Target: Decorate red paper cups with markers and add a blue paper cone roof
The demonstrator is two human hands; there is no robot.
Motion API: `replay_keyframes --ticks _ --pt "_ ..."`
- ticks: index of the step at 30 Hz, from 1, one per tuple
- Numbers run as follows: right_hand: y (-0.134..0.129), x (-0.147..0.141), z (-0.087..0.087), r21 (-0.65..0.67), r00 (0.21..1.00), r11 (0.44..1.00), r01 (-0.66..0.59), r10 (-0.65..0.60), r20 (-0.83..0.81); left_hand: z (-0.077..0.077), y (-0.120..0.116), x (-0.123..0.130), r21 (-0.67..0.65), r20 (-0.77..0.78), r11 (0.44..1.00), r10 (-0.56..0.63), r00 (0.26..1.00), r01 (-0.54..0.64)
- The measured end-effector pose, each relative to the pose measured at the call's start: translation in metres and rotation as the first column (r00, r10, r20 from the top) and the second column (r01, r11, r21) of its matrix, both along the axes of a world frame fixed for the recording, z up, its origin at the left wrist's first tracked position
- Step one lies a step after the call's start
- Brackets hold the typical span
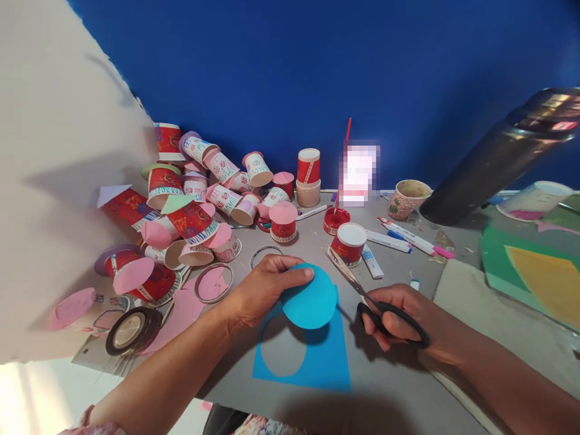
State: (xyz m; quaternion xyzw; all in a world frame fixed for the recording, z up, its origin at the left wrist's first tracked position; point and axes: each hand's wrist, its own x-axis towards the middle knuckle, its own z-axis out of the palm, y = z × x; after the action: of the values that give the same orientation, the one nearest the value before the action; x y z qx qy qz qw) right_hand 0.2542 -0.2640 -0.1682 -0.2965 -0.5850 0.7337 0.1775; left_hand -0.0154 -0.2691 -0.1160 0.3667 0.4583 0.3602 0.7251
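Note:
Between the thumb and fingers of my left hand (272, 284) is a round blue paper disc (310, 299), raised above the table. Beneath it lies a blue sheet (328, 362) with a round hole cut out of it. My right hand (399, 308) has its fingers in the black handles of a pair of scissors (351, 275). The blades point up and left, close together, apart from the disc. Just past the blade tips stands a small red paper cup (348, 244), upside down with its white base up.
Decorated paper cups (222, 163) with pink paper roofs crowd the left side. Markers (408, 235), a glue tube (372, 263) and a red paint jar (336, 222) lie beyond my hands. A black bottle (489, 157) and green paper (512, 260) are at right; a tape roll (131, 332) at left.

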Motion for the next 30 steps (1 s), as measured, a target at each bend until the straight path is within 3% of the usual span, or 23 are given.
replay_keyframes --ticks 3,9,19,24,30 --pt "0.0 -0.001 0.0 -0.021 0.999 0.999 0.038 -0.037 0.032 -0.008 0.001 0.0 -0.008 0.02 0.998 0.055 0.998 -0.055" --pt "-0.002 -0.005 0.0 -0.08 0.99 0.988 0.132 -0.127 0.06 -0.014 0.004 -0.004 0.103 0.027 0.981 0.162 0.986 -0.164" --pt "-0.003 -0.015 0.006 -0.112 0.977 0.971 0.211 -0.206 0.05 -0.012 -0.004 0.007 0.076 0.116 0.99 0.106 0.988 -0.116" --pt "-0.006 -0.022 0.007 -0.067 0.945 0.943 0.326 -0.325 0.031 -0.025 -0.012 0.018 0.027 0.176 0.997 0.07 0.982 -0.076" --pt "-0.006 -0.022 0.013 0.005 0.872 0.872 0.489 -0.489 0.01 -0.036 -0.018 0.021 0.006 0.171 0.998 -0.061 0.983 0.061"
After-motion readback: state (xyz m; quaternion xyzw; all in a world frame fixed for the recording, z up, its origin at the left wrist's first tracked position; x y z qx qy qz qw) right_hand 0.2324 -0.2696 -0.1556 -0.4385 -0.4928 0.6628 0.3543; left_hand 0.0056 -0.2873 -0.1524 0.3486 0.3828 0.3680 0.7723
